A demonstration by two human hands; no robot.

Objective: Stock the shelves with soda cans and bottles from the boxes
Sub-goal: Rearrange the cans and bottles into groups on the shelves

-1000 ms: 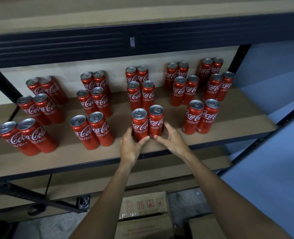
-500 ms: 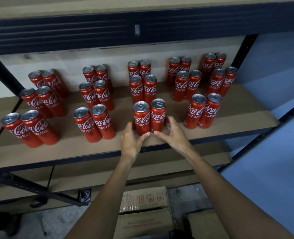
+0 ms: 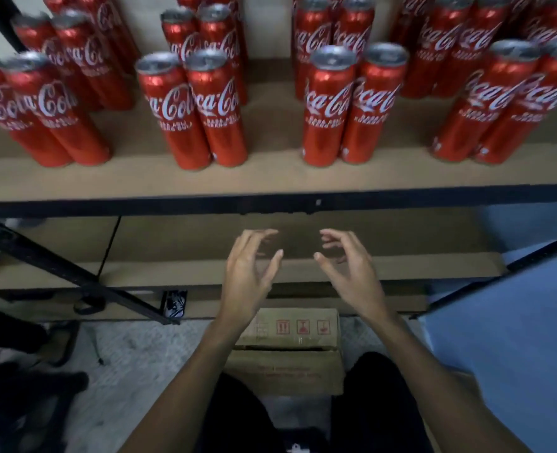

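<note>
Several red Coca-Cola cans stand in pairs on the brown shelf [image 3: 270,178]. The front middle pair [image 3: 349,106] stands upright just behind the shelf's black front rail. My left hand [image 3: 249,273] and my right hand [image 3: 349,273] hang below that rail, both empty, fingers loosely curled and facing each other with a gap between them. Under my hands a closed cardboard box [image 3: 290,348] with red handling marks sits on the floor.
A lower brown shelf [image 3: 401,266] runs behind my hands. A black diagonal brace [image 3: 74,273] crosses at the left. A blue wall [image 3: 515,338] stands at the right. My dark trouser legs [image 3: 375,403] flank the box. Dark clutter lies on the floor at the left.
Both hands have let go of the front middle pair of cans and dropped below the shelf edge. The view has tilted down toward the box and floor.
</note>
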